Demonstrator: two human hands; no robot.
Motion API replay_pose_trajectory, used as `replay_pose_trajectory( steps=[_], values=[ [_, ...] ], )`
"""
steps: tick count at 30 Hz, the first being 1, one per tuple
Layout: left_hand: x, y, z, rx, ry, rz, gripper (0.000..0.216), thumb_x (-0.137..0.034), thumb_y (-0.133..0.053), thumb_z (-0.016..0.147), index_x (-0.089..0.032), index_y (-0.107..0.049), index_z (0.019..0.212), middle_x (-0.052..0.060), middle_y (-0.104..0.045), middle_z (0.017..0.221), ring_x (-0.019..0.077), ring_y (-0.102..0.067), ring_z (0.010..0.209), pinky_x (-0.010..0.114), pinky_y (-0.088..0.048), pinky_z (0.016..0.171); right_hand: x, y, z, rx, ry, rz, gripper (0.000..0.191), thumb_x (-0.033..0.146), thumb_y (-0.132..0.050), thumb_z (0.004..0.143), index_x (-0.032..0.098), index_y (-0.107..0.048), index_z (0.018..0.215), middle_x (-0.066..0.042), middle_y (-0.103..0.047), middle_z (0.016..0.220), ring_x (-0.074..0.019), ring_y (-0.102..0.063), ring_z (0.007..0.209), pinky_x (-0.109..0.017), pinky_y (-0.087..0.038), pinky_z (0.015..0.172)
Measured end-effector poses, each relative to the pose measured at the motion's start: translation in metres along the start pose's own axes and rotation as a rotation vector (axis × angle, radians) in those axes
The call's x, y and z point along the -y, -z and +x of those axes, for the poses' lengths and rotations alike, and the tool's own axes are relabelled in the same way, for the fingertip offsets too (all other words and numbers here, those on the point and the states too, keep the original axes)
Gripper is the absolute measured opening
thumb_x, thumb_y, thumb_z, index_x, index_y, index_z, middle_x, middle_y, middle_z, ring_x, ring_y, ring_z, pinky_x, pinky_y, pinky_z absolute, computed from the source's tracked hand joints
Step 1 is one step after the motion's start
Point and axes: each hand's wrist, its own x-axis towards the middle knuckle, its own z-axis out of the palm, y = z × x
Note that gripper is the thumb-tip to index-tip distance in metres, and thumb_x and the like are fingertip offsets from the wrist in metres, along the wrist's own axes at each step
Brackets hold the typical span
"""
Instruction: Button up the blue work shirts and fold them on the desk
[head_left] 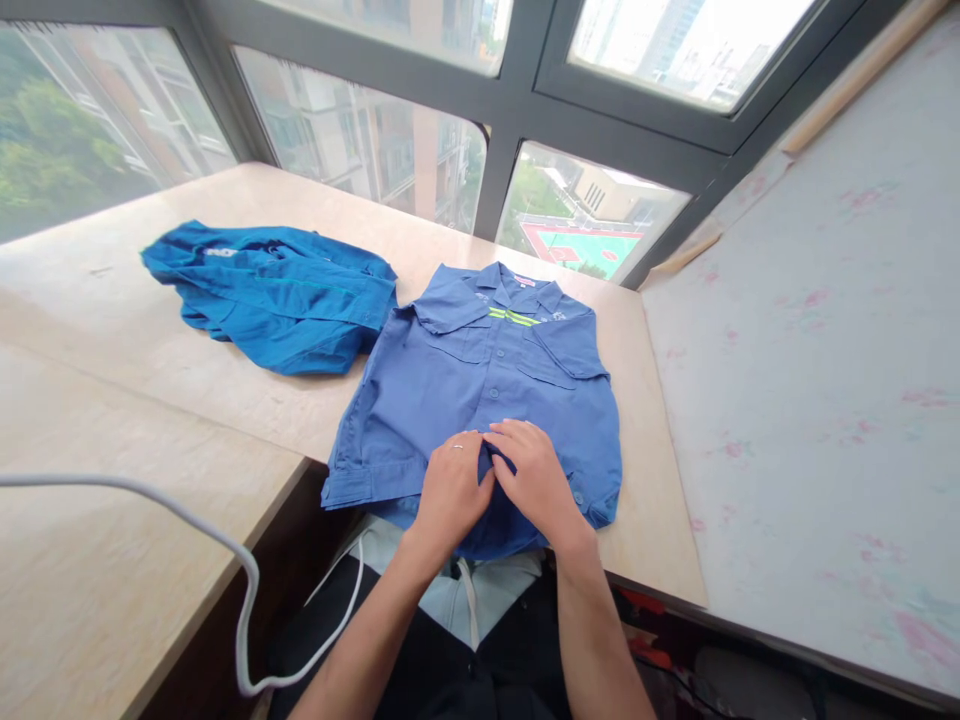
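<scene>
A blue short-sleeved work shirt [442, 385] lies front up on the pale counter, its collar toward the window and its sleeves folded in over the chest. Yellow-green stripes cross the chest, and buttons run down the middle. At the lower front placket, my left hand [456, 485] and my right hand [531, 475] meet, fingers curled and pinching the shirt's front edges. A ring shows on a left finger. What lies between the fingertips is mostly hidden. Below the hands, the shirt's hem hangs over the counter's edge.
Left of the shirt, a crumpled teal-blue garment [292, 290] lies on the counter [187, 400]. A white cable [244, 590] loops across the lower left. Windows [375, 140] stand behind, and a wall with floral paper [810, 380] rises on the right.
</scene>
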Motion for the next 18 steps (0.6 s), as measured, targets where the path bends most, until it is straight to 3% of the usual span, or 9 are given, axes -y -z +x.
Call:
replay_pose_trajectory(
  steps=[5, 11, 18],
  values=[
    [0.007, -0.009, -0.004, -0.005, 0.053, 0.039, 0.037, -0.015, -0.06, 0.081, -0.018, -0.059, 0.118, 0.013, -0.067, 0.119, 0.0298, -0.061, 0.114, 0.045, -0.049, 0.095, -0.019, -0.02, 0.012, 0.097, -0.132, 0.012, 0.022, 0.018, -0.06, 0.087, 0.021, -0.074, 0.103, -0.009, -0.072, 0.1, -0.0252, -0.063, 0.098, -0.04, -0.049, 0.089],
    [0.006, -0.005, -0.002, 0.004, 0.1, 0.032, 0.035, -0.024, -0.065, 0.083, -0.017, -0.062, 0.118, 0.013, -0.068, 0.118, 0.03, -0.061, 0.112, 0.045, -0.048, 0.093, -0.024, -0.02, 0.003, -0.005, -0.263, 0.374, 0.018, 0.028, -0.058, 0.089, 0.021, -0.075, 0.09, -0.007, -0.074, 0.093, -0.0215, -0.067, 0.087, -0.034, -0.049, 0.083],
    [0.004, -0.004, 0.009, -0.044, 0.054, -0.007, 0.025, -0.028, -0.06, 0.091, -0.019, -0.068, 0.113, 0.011, -0.072, 0.11, 0.026, -0.065, 0.102, 0.039, -0.049, 0.088, -0.029, -0.024, 0.003, -0.1, -0.486, 0.75, 0.025, 0.041, -0.066, 0.08, 0.019, -0.074, 0.087, -0.003, -0.073, 0.083, -0.019, -0.064, 0.078, -0.032, -0.05, 0.079]
  ],
)
